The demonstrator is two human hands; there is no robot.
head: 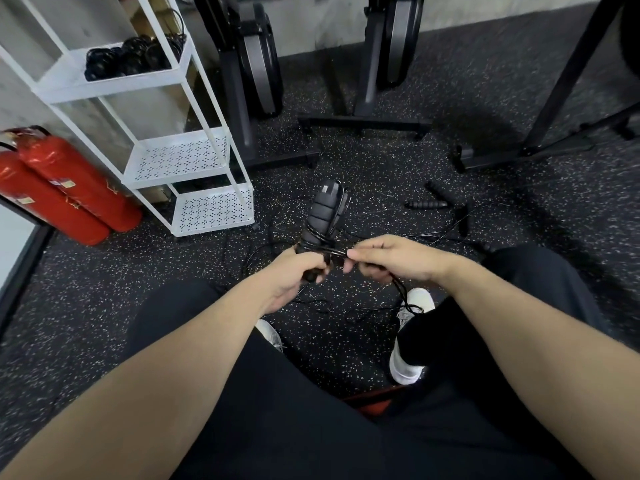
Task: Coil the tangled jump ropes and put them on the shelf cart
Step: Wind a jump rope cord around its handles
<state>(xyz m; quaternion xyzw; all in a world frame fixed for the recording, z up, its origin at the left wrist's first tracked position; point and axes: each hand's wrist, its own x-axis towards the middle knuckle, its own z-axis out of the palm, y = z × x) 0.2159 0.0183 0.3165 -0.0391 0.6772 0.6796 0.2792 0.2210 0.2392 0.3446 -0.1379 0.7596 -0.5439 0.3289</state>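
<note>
Two red fire extinguishers (pixel 65 188) lean at the far left, just beside the white shelf cart (pixel 194 157). Its top tier already has a pile of coiled black ropes (pixel 133 57) in it; the two lower perforated tiers sit below that. Right of the cart, at the far side, stand a couple of black exercise machines (pixel 256 64) on the speckled rubber floor (pixel 104 278).

In the middle, the left hand (pixel 294 273) has its fingers curled round the near end of a pair of black jump rope handles (pixel 323 216), which point away from the person with thin cord (pixel 320 242) wrapped around them. The right hand (pixel 394 259) is just beside it, fingers pinching the cord where it comes off the handles, and the rest of that cord hangs from under the hand down toward a white shoe (pixel 412 306).

More loose cord lies tangled on the floor under both hands. Further right, another set of ribbed black handles (pixel 427 203) lies on the floor, well apart from the hands.
</note>
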